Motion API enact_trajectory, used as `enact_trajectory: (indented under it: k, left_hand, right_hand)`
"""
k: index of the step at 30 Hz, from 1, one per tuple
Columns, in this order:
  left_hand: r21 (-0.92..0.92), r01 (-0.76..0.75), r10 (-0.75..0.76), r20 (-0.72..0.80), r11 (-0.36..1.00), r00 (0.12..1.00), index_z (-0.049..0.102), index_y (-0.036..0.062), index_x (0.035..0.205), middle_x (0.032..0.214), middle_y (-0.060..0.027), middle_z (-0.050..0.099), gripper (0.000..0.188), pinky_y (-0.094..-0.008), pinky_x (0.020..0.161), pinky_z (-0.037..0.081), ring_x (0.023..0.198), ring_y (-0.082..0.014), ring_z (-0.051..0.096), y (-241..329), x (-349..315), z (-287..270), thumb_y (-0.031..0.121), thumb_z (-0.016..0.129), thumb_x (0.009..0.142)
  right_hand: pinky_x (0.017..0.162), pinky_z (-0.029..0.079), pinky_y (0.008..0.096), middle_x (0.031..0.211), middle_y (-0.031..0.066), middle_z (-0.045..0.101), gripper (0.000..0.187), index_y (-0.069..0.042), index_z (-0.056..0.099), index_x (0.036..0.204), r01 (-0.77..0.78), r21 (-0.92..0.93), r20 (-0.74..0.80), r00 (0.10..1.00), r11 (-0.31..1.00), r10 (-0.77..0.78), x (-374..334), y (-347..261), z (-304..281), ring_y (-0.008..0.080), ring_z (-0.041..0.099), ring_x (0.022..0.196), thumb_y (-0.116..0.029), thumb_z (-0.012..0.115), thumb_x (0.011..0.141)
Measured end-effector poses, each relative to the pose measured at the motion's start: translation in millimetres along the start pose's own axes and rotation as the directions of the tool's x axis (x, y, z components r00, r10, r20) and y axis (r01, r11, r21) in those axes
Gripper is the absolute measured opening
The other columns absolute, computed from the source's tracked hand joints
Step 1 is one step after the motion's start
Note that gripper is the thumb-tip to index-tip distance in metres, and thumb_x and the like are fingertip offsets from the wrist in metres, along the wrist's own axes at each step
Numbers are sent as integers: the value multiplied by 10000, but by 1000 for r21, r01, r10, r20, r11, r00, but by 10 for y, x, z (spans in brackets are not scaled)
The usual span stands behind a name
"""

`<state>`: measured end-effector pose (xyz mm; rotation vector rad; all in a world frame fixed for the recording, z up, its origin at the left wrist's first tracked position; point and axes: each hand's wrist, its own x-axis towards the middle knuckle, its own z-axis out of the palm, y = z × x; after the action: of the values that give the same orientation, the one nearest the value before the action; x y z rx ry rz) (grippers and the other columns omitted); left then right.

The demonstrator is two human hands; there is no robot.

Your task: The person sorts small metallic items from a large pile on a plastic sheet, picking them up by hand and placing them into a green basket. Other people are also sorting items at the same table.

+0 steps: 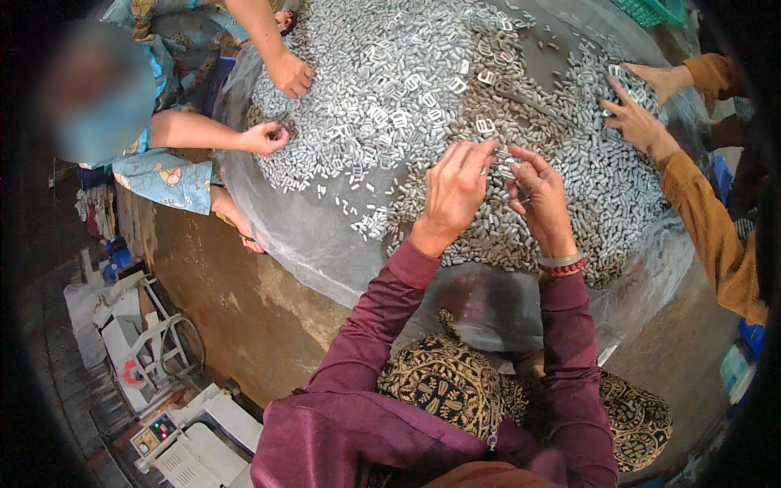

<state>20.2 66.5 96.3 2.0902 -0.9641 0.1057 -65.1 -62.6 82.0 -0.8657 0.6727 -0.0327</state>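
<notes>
My left hand [453,195] is pinched closed over the pile, its fingertips meeting close to my right hand's. What it holds is mostly hidden by the fingers. In my right hand [543,199], thumb and fingers close on a small silvery metal piece [506,169]; its exact kind is too small to make out. Beneath both hands spreads a heap of small grey metal pellets [504,236]. Flat silver strap buckles [399,119] lie scattered over it, one buckle [485,126] just beyond my fingertips.
Clear plastic sheeting [309,268] lies under the heap. At the left, a co-worker's hands [268,138] reach into the pile; at the right, another person's hand [639,122] touches it. A green basket [651,10] stands at the far right, a pale machine [203,447] at lower left.
</notes>
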Motion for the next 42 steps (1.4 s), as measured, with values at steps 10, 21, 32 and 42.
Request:
enact_trajectory:
  k: [10,21,32,42]
  left_hand:
    - [-412,148,-89,160,899,983,634,33,915,861,-78,639,91,-290,712,474,796,-182,615,-223,-10,-114,1,599,837]
    - [-854,510,-302,514,-98,803,528,54,885,876,-85,531,194,-215,394,363,715,-146,518,-515,-42,-167,243,491,913]
    - [-750,634,-322,657,-188,682,545,34,1096,956,-43,591,218,-198,439,397,736,-104,566,-349,-150,198,113,587,898]
    - [-466,131,-124,45,875,991,625,13,966,762,-49,595,129,-322,629,491,712,-167,597,-166,-129,373,5,604,839]
  right_hand:
    - [372,334,196,695,39,567,179,20,583,1026,14,-34,-10,1000,999,-15,-46,14,124,77,497,509,-77,568,875]
    - [396,371,194,755,27,583,152,-14,586,1018,106,-244,16,994,964,-106,87,-285,-285,75,535,568,-68,545,882]
    - [457,429,179,849,37,640,201,-23,610,1049,-211,166,-20,976,963,217,11,-198,-238,105,585,622,-70,623,854]
    - [436,386,207,832,48,601,178,12,608,1028,-83,91,-67,994,992,89,65,83,-240,108,538,581,-59,580,867]
